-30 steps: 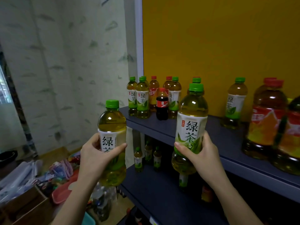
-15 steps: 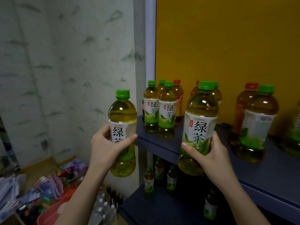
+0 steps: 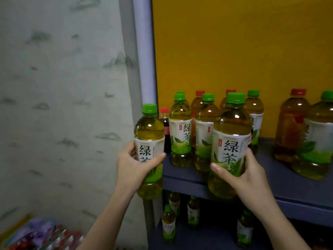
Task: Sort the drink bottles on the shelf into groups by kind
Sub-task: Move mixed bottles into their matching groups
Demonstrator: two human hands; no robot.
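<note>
My left hand grips a green-capped green tea bottle, held upright just left of the shelf's end. A second, larger-looking green tea bottle is gripped by my right hand in front of the blue-grey shelf. On the shelf behind them stand several green tea bottles, red-capped amber tea bottles and a dark cola bottle with a red cap, partly hidden behind my left bottle.
At the right of the shelf stand a big red-capped amber bottle and a big green tea bottle. The lower shelf holds several small green tea bottles. A yellow panel backs the shelf; a patterned wall is on the left.
Both hands have carried their bottles closer to the left end of the shelf, and the view has swung left and nearer to the standing group.
</note>
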